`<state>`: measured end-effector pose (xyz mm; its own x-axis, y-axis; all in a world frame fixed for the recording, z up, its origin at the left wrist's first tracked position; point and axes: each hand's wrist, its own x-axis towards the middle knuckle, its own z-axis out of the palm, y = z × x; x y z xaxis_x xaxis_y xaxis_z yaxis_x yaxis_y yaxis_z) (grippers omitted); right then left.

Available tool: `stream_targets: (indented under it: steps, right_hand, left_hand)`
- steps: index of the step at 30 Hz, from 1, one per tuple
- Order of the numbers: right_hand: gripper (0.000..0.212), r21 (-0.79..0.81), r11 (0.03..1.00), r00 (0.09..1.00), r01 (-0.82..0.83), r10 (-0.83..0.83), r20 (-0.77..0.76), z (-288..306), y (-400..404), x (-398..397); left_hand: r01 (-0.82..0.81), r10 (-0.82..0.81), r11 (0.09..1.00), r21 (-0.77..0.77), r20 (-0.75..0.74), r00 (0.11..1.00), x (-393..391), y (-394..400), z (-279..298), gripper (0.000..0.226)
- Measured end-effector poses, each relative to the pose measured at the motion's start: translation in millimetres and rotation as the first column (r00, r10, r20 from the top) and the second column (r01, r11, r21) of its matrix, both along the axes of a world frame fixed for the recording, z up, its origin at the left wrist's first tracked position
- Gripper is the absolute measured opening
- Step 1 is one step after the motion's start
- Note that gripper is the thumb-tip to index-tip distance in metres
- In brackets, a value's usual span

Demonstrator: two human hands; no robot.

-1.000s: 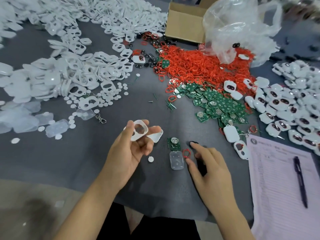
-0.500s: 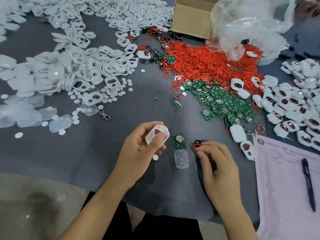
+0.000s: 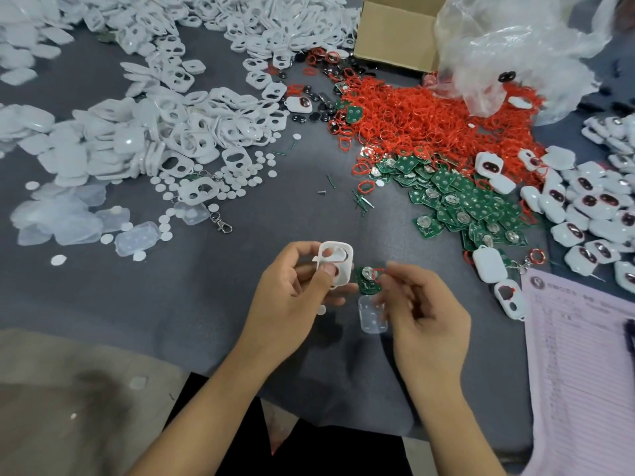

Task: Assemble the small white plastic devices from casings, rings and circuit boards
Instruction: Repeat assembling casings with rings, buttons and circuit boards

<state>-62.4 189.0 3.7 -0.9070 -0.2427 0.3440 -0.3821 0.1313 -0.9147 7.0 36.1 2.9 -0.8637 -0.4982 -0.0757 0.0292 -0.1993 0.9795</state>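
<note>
Two hands work: left hand (image 3: 292,297) grips white casing (image 3: 336,262), right hand (image 3: 422,314) pinches red ring (image 3: 379,273).

left hand (image 3: 292,297) grips white casing (image 3: 336,264) | right hand (image 3: 426,321) pinches red ring (image 3: 378,271)

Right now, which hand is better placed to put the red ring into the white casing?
The right hand: it already pinches the red ring beside the casing, which the left hand grips.
</note>
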Motion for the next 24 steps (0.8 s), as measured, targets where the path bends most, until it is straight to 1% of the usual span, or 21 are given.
stream_targets:
  steps: [2,3,5,7,9,12,15,18,21,24]
  right_hand:
    - [0.024,-0.091,0.996,0.998,-0.004,0.010,0.065,-0.2,-11.1,1.5]
    - [0.024,-0.097,0.995,0.998,-0.007,0.013,0.054,0.4,-16.0,1.2]
    - [0.022,-0.049,0.998,0.999,-0.035,0.033,-0.038,3.0,-23.2,-1.8]
    - [0.019,0.039,0.998,0.983,-0.057,0.063,-0.175,4.7,-27.0,-5.5]
    - [0.016,0.110,0.993,0.969,-0.031,0.057,-0.240,3.4,-30.0,-7.0]
    - [0.015,0.158,0.987,0.968,0.000,0.040,-0.246,-1.1,-32.4,-4.9]
    - [0.014,0.154,0.988,0.971,0.024,0.013,-0.237,-2.8,-33.0,-3.7]
    - [0.011,0.119,0.992,0.979,0.033,-0.008,-0.203,-1.5,-32.3,-3.5]
    - [0.010,0.137,0.990,0.980,0.029,-0.001,-0.201,-0.4,-32.0,-2.5]
    - [0.007,0.162,0.986,0.977,0.047,-0.012,-0.211,-0.4,-33.3,-2.4]
  left_hand:
    - [-0.006,0.006,1.000,-0.015,0.011,1.000,0.8,-0.6,-0.3,0.013]
    - [-0.004,0.005,1.000,-0.030,0.022,1.000,1.0,-1.1,-0.6,0.014]
    - [0.006,-0.005,0.999,-0.040,0.035,0.999,0.8,-0.3,0.4,0.014]
    - [0.000,0.002,0.999,-0.042,0.033,0.999,1.6,0.2,1.8,0.011]
    - [-0.006,0.008,0.998,-0.068,0.033,0.999,2.5,0.0,2.3,0.008]
    - [0.001,0.002,0.994,-0.110,0.028,1.000,3.7,0.2,3.8,0.008]
    - [0.021,-0.022,0.998,-0.065,-0.015,1.000,4.9,1.0,7.1,0.010]
    - [0.044,-0.045,0.997,-0.070,-0.014,0.999,4.8,1.9,8.9,0.012]
    - [0.029,-0.030,0.997,-0.065,-0.020,0.999,5.2,1.9,8.5,0.014]
    - [0.049,-0.051,0.997,-0.066,-0.023,0.998,5.4,3.2,7.3,0.018]
